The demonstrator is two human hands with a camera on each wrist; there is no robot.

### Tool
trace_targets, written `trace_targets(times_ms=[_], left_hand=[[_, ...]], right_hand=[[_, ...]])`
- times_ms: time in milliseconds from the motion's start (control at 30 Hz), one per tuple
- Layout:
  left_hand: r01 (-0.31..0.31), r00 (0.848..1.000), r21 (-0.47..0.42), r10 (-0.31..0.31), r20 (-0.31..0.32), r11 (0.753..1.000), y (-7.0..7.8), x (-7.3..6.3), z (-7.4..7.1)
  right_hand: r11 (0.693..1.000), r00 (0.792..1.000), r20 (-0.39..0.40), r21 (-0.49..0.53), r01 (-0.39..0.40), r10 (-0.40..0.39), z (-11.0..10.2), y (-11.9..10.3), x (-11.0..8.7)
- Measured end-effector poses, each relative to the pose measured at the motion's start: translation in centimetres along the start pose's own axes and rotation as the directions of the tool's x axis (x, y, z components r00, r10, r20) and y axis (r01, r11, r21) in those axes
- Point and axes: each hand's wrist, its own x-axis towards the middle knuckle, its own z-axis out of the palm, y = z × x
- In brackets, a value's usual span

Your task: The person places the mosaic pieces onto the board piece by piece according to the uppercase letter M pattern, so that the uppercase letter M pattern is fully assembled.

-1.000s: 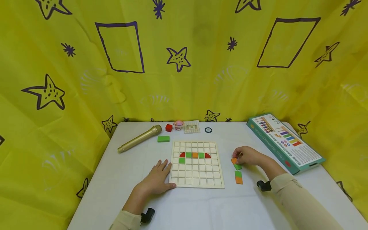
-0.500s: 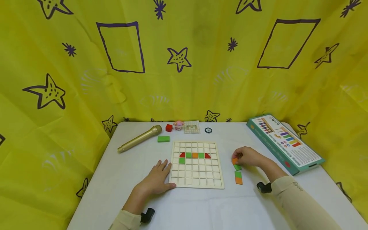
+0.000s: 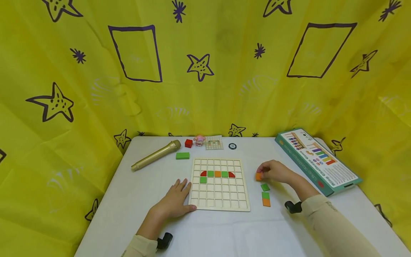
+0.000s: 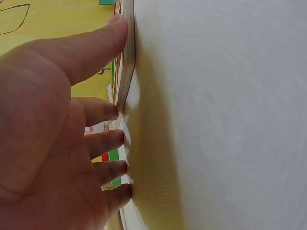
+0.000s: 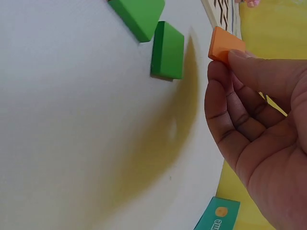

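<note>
My right hand (image 3: 277, 172) pinches an orange square tile (image 5: 224, 44) between thumb and fingertips, lifted off the table to the right of the board. Just below it lies a green tile (image 3: 265, 187), and nearer to me a green tile (image 3: 265, 195) and an orange tile (image 3: 266, 202) sit edge to edge. The wooden grid board (image 3: 223, 196) carries a row of red, green and orange pieces, with one green square (image 3: 203, 180) under the row's left end. My left hand (image 3: 174, 200) rests with spread fingers at the board's lower left corner, thumb on its edge.
Behind the board are a green block (image 3: 182, 156), a red cube (image 3: 188, 143), a pink figurine (image 3: 199, 140), a pattern card (image 3: 214, 142) and a round dark chip (image 3: 232, 146). A gold microphone (image 3: 156, 155) lies at left, a game box (image 3: 318, 160) at right.
The right hand has picked the orange tile away from the green one and moved it slightly up and left. My left hand and the board stay in place.
</note>
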Motion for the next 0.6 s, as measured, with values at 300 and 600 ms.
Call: trace_targets(times_ms=[300, 600], left_hand=[[0.001, 1.0, 0.006, -0.001, -0.007, 1.0, 0.1, 0.3, -0.2], [0.014, 1.0, -0.006, -0.014, 0.003, 1.0, 0.0, 0.2, 0.3]], right_hand=[[0.999, 1.0, -0.017, 0.033, -0.017, 0.018, -0.4, -1.3, 1.2], [0.999, 1.0, 0.004, 0.047, -0.02, 0.02, 0.4, -3.3, 2.2]])
